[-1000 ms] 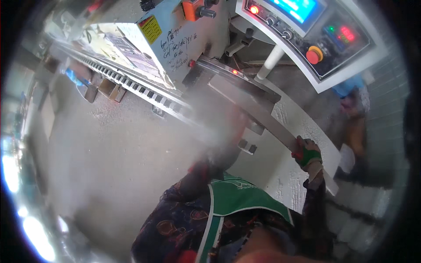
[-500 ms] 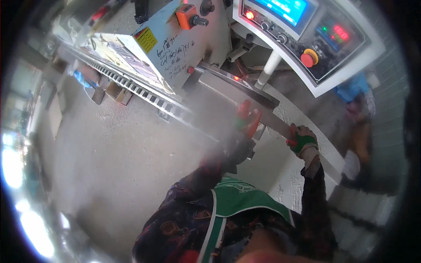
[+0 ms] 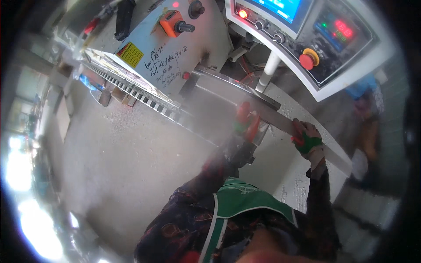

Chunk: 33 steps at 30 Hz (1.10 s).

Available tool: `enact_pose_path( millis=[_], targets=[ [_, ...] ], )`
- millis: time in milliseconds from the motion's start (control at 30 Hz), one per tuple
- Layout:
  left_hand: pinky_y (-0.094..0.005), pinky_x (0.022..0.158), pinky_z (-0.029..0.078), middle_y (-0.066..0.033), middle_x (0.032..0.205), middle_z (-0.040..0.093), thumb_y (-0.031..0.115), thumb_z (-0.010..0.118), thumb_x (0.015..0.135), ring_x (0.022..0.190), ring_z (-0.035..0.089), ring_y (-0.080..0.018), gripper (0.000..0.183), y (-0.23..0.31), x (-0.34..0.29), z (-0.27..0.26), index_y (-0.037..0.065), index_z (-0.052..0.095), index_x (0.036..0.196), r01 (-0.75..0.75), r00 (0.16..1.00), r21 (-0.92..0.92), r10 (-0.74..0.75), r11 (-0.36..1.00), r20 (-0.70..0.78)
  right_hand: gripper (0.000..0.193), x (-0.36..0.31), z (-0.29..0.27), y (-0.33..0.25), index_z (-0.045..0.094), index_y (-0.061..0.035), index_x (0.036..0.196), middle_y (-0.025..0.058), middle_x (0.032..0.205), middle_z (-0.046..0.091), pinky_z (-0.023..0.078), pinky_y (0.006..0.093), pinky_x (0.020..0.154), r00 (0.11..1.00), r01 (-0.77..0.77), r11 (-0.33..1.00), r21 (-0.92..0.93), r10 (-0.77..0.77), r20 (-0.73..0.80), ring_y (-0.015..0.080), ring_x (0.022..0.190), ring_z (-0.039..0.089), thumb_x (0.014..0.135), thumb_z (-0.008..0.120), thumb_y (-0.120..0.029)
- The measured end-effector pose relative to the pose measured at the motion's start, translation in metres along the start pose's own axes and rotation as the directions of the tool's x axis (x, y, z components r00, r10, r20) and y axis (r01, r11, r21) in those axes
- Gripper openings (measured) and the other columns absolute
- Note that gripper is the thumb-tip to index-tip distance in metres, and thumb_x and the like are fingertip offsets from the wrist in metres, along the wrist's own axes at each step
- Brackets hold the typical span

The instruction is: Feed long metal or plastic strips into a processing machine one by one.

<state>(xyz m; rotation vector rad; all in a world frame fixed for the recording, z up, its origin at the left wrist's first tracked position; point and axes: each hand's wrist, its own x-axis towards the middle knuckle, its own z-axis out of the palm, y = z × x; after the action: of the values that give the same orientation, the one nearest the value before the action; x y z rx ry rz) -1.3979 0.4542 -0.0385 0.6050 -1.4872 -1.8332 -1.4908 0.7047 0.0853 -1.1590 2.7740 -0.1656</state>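
Note:
A long, narrow grey board (image 3: 283,122) slants down to the right, out from beside a metal guide bar (image 3: 245,87) on the machine. Toward its outer end my right hand (image 3: 308,139), in a red, green and pale glove, is closed around it. My left hand (image 3: 246,123), gloved in red and green, is at the board's near side by the guide. Its red fingertips look stretched and apart, though dusty haze blurs them. Whether the left palm touches the board is hidden.
A white control panel (image 3: 351,72) with a lit screen and a red stop button (image 3: 308,59) overhangs the upper right, on a white post (image 3: 268,72). The machine's white housing (image 3: 153,65) carries an orange device (image 3: 173,23). A toothed metal rail (image 3: 127,87) runs along its near side.
The whole view has shifted slightly, with the machine appearing a little further left. My right hand appears slightly further right, still on the board. The left hand stays near the guide.

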Motion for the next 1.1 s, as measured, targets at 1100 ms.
enact_pose_path(
  millis=[1100],
  targets=[
    [-0.0238,0.06,0.044,0.0055,0.095,0.06,0.022,0.068,0.102,0.072,0.056,-0.0063,0.048,0.026,0.015,-0.019,0.009,0.053,0.146,0.403,0.907,-0.251,-0.349,0.88,0.235,0.058,0.001,0.037,0.009,0.057,-0.0281,0.144,0.0151,0.141,0.057,0.05,0.0537,0.099,0.98,0.065,0.985,0.158,-0.033,-0.197,0.0405,0.12,0.06,0.088,0.072,-0.032]
  ],
)
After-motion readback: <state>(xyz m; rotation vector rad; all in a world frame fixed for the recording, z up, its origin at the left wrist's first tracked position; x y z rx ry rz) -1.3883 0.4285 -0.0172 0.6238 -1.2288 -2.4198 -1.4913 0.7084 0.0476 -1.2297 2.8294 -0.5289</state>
